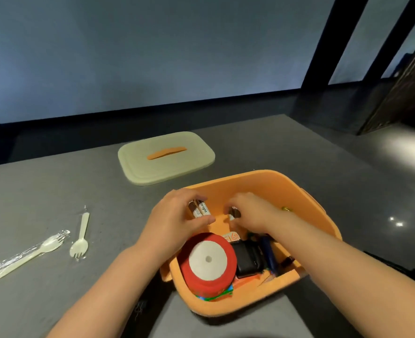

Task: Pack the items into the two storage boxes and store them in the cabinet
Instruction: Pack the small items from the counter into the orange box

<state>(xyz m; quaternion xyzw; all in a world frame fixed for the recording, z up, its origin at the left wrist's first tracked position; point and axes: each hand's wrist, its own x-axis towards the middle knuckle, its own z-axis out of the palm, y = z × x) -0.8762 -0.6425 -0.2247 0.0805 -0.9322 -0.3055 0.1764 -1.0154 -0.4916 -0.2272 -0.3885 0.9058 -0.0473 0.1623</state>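
Orange storage box (270,184) on grey worktop (55,191), left grip (174,215) clamped on batteries (200,209) inside it, right grip (250,213) pinching another battery (233,213) alongside, red ribbon spool (207,261) and black case (248,259) nearer than both grips, lid (166,158) lying beyond.

Storage box (306,191): orange. Lid (166,158): pale green, orange handle strip. Ribbon spool (207,261): red, white centre. Batteries (200,209): brown-white. Forks (79,242): cream. Worktop (55,191): grey.
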